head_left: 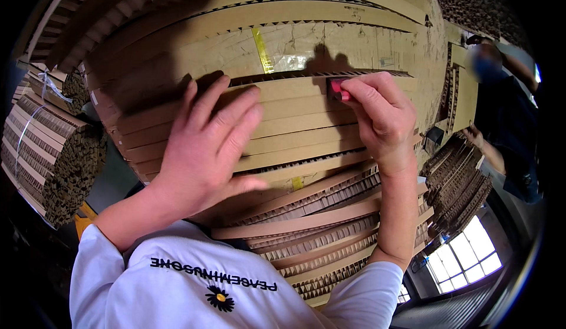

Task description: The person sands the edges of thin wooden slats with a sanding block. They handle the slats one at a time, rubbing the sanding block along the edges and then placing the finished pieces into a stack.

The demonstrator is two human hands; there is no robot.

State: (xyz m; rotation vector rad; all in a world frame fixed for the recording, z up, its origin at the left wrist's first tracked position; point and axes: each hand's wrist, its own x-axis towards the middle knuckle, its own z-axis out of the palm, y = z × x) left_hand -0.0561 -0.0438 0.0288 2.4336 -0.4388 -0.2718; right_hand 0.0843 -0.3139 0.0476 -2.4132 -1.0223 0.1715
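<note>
Several long cardboard strips [300, 109] with corrugated edges lie side by side across the cardboard-covered work surface [354, 52]. My left hand [203, 143] is over their left part, palm down with the fingers spread, holding nothing. Whether it presses on the strips I cannot tell. At the far strip, my right hand [386, 114] is closed in a pinch around a small red and dark tool [337, 88]. The tool sits at that strip's upper edge; its exact kind is partly hidden by my fingers.
More strips [277, 10] lie at the far side, and stacked strips [318, 226] stand close to my body. A tied cardboard bundle [44, 146] is at the left. Yellow tape [262, 49] marks the surface. A person [504, 111] works at the right beside another stack [457, 175].
</note>
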